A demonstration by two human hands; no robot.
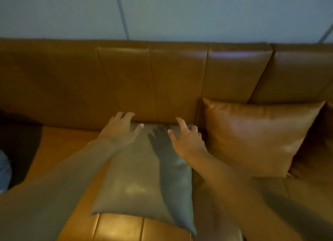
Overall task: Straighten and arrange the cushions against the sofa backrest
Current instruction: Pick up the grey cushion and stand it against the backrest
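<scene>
Grey cushion [144, 183] lying flat on sofa seat [119, 226], far edge touching backrest [144, 75]. Left hand [122, 130] and right hand [187, 141] hovering over far corners, fingers spread wide, gripping nothing. Tan cushion [257, 136] leaning against backrest, just right.

No text, label, brand, number or sign can be read anywhere — the view is soft and dim, and every surface in it shows plain, unmarked material — nothing printed or stitched.
</scene>
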